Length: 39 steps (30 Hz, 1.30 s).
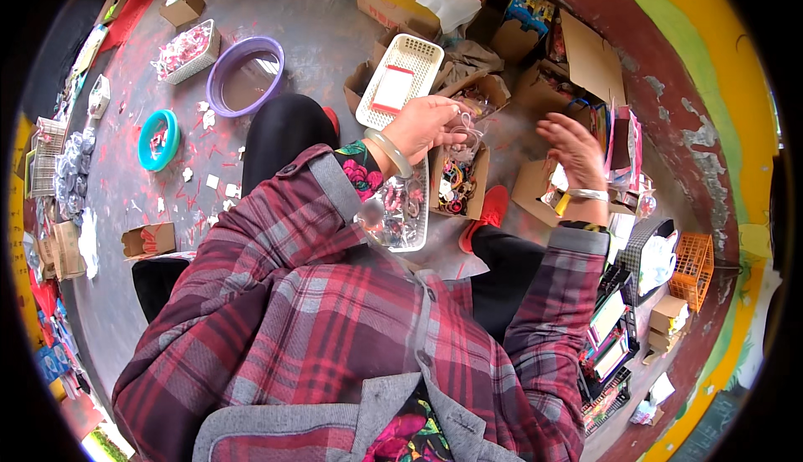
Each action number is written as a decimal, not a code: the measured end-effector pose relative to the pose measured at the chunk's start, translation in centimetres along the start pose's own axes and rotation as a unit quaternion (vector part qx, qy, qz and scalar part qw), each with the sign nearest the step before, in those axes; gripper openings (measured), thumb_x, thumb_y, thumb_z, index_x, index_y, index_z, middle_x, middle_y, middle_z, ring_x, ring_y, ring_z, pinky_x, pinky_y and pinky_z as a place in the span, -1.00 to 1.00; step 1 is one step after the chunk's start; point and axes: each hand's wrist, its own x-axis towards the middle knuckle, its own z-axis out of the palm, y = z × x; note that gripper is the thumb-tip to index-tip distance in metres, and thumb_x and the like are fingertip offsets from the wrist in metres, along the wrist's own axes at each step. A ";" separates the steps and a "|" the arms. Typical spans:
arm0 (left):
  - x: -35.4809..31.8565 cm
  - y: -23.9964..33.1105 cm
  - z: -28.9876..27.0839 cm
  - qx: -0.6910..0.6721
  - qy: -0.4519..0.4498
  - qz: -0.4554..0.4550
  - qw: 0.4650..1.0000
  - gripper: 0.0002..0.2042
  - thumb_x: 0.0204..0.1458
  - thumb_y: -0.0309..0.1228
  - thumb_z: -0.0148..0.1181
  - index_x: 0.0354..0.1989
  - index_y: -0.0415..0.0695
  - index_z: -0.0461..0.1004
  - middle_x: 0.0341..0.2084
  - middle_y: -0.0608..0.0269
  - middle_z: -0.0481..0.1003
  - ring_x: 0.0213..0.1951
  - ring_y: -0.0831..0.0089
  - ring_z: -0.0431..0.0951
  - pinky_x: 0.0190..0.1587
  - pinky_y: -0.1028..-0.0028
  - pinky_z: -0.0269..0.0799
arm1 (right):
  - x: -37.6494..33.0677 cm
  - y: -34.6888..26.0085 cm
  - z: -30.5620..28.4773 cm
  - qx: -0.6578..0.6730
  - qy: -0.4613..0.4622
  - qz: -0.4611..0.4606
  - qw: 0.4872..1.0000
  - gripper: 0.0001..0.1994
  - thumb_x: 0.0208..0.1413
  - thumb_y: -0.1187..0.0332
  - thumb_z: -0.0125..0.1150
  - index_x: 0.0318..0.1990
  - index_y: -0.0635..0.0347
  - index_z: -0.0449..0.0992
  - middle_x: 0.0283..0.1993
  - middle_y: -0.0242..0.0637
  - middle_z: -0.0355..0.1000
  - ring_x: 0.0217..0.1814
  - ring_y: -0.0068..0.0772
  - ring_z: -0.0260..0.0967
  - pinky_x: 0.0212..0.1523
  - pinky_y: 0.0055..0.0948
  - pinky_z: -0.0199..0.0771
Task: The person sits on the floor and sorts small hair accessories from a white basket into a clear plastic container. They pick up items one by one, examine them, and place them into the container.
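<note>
Plaid sleeves: both forearms come up from the lower edge in red-and-grey checked cloth, bent at the elbow and raised over the lap.
Left hand: lifted in front of the chest, wrist cocked, fingers curled and pinched onto a small clear packet that hangs from the fingertips; a pale green bangle sits on the wrist.
Right hand: held apart from the left, palm tilted inward, fingers spread and slack, clasping nothing; a silver bracelet rings the wrist.
Packet: in the air between the two hands, just above a cardboard box of small coloured trinkets; what is inside it is too small to tell.
Clear tray: on the lap just left of the box, filled with shiny wrapped pieces.
White basket: on the floor beyond the left hand, a flat white card with a red edge lying in it.
Purple basin: farther left on the grey floor, well apart from the hands.
Teal bowl: left again, near scattered paper scraps.
Orange crate: at the right rim, beside stacked boxes.
</note>
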 end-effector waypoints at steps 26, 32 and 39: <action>-0.2 0.2 0.6 0.034 -0.012 0.023 0.999 -0.84 0.04 -0.48 0.04 -0.28 -0.34 0.42 -0.36 0.17 0.46 -0.31 0.48 0.48 -0.20 0.56 0.45 | -0.9 1.9 8.5 0.041 -0.053 -0.084 0.994 -0.84 -0.09 0.53 0.19 -0.30 0.32 0.52 -0.44 -0.38 0.45 -0.51 -0.68 0.27 -0.50 -0.72 0.25; -0.4 0.8 0.5 -0.009 -0.043 0.002 0.999 -0.80 0.05 -0.48 0.01 -0.21 -0.36 0.39 -0.31 0.12 0.44 -0.26 0.45 0.48 -0.17 0.54 0.46 | -1.1 1.3 8.0 0.062 -0.072 -0.079 0.992 -0.82 -0.07 0.56 0.14 -0.25 0.34 0.51 -0.42 -0.35 0.45 -0.50 -0.67 0.28 -0.48 -0.73 0.27; -0.7 1.6 0.5 -0.032 -0.061 -0.032 0.997 -0.78 0.05 -0.49 -0.01 -0.17 -0.36 0.38 -0.27 0.09 0.44 -0.20 0.43 0.47 -0.11 0.50 0.45 | -1.3 1.1 7.8 0.038 -0.091 -0.104 0.990 -0.85 -0.06 0.58 0.08 -0.31 0.34 0.53 -0.45 -0.36 0.43 -0.49 -0.65 0.27 -0.45 -0.71 0.26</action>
